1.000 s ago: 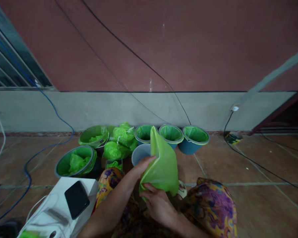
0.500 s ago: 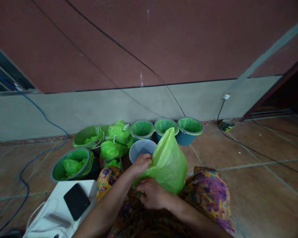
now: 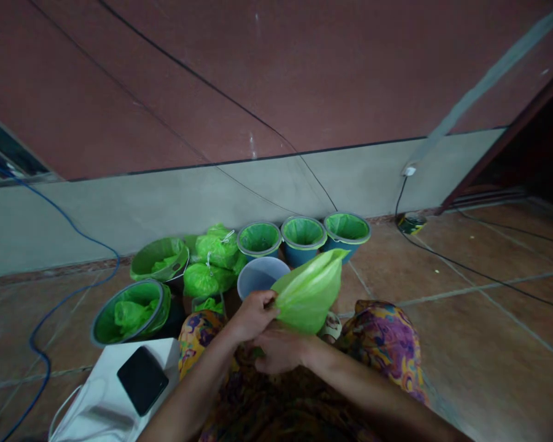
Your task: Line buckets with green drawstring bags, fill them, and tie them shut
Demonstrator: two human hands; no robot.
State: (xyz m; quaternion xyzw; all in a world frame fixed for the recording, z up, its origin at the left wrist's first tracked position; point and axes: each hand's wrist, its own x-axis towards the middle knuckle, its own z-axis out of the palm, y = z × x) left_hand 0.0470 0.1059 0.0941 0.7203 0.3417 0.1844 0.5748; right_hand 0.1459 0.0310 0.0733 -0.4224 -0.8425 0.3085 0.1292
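Note:
Above my lap a light green plastic bag (image 3: 308, 294) fans out to the right, flattened and wide at its far end. My left hand (image 3: 257, 314) is closed on its upper edge, fingers pinching the film. Just below, my right hand (image 3: 281, 351) is curled around the gathered lower part of the bag, a bit of green showing by its fingers. Directly beyond my left hand stands a pale grey bucket (image 3: 262, 273) with no liner visible. Behind it, several blue buckets (image 3: 304, 253) wear green liners folded over their rims.
Tied green bags (image 3: 209, 279) lie left of the grey bucket, beside lined buckets (image 3: 128, 313) holding green plastic. A phone (image 3: 142, 380) rests on a white box (image 3: 96, 399). A blue cable (image 3: 50, 313) and a black cable (image 3: 479, 276) cross the tiled floor.
The bag has gone from puffed and upright to flatter and lower, leaning right. Both hands still grip it. The view has shifted slightly.

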